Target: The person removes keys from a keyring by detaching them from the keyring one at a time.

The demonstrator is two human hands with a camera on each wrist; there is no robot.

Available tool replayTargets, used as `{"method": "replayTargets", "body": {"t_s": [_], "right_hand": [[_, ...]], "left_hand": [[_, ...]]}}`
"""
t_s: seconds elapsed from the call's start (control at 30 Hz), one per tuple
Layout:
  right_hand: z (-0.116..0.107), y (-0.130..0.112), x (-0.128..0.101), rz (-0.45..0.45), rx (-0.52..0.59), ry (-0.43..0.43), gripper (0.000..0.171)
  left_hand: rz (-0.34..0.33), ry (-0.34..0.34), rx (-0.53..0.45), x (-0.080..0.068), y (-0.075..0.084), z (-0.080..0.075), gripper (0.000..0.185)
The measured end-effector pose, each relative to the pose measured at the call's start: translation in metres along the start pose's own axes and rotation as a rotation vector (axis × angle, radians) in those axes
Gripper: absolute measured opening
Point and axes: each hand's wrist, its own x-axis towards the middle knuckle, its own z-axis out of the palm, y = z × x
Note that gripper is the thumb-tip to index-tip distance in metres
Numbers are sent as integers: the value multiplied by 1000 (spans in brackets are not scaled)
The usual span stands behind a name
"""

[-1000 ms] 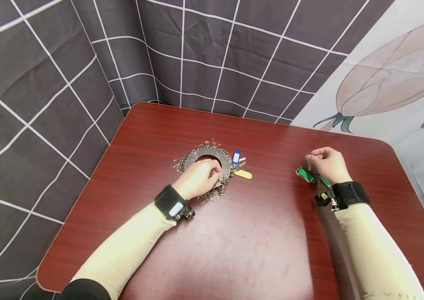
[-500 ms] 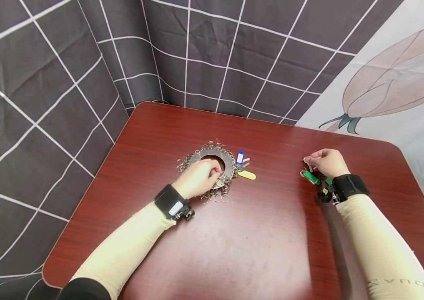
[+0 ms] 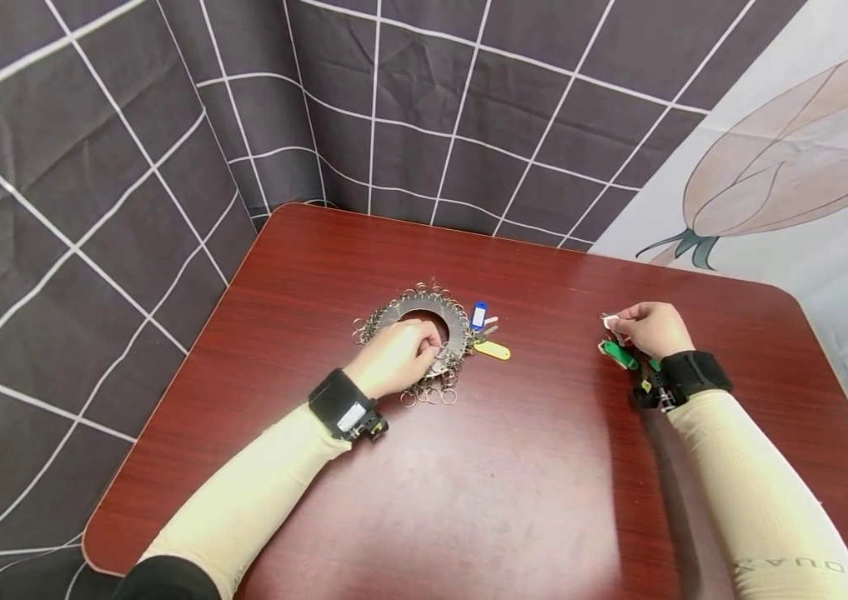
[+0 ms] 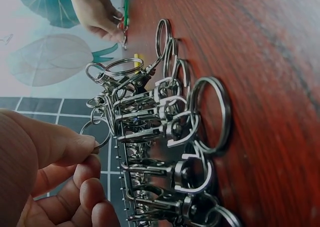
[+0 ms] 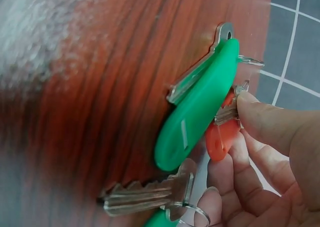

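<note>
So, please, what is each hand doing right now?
Left hand: closed, pinching a key ring at the ring holder.
Right hand: closed, holding a bunch of keys with tags.

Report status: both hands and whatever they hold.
Left hand pinches a key ring in the ring pile. Right hand grips keys by the green tag. Nothing between them on the table.

Makeshift studio, table [image 3: 514, 467], draped cloth backdrops [image 3: 116, 150]
</note>
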Motion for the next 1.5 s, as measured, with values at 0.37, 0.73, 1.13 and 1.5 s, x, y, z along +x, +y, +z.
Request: {"method": "replayTargets", "body": {"t_s": [0.37, 0.73, 1.13, 1.5], "right_hand": [[3, -16, -4, -80, 3, 141, 38], [46, -80, -18, -373, 36, 49, 27], [91, -119, -28, -600, -10, -165, 27], [106, -127, -29, -641, -61, -159, 28]], "left_hand": [[31, 10, 11, 3, -3, 2, 6], [84, -5, 129, 24, 23, -10, 20], [97, -109, 199, 48, 28, 3, 20], [61, -191, 225, 50, 27, 11, 23]]}}
